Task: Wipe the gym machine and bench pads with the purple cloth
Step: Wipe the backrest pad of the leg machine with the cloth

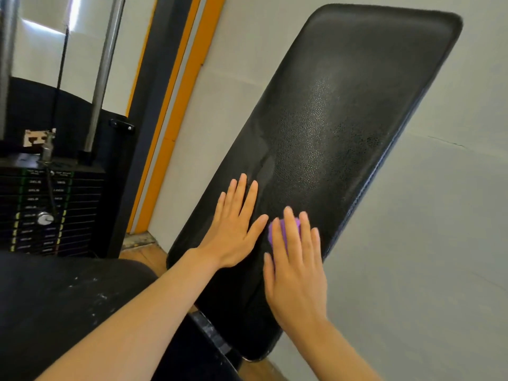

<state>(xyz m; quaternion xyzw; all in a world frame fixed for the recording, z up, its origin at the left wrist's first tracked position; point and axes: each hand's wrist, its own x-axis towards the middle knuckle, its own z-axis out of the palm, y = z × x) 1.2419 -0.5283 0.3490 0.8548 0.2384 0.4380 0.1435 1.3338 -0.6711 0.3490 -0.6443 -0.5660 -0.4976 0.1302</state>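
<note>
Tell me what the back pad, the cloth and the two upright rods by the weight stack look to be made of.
Back pad: black vinyl or leatherette, judging by its pebbled grain and soft sheen.
Purple cloth: soft fabric, perhaps microfibre; mostly hidden under the right hand, so uncertain.
Upright rods: bare metal, probably steel, with a smooth grey, brushed-looking shine.

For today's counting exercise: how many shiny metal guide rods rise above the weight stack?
2. One guide rod stands at the picture's far left edge; the other guide rod rises right of the cable. More may be hidden outside the view.
</note>
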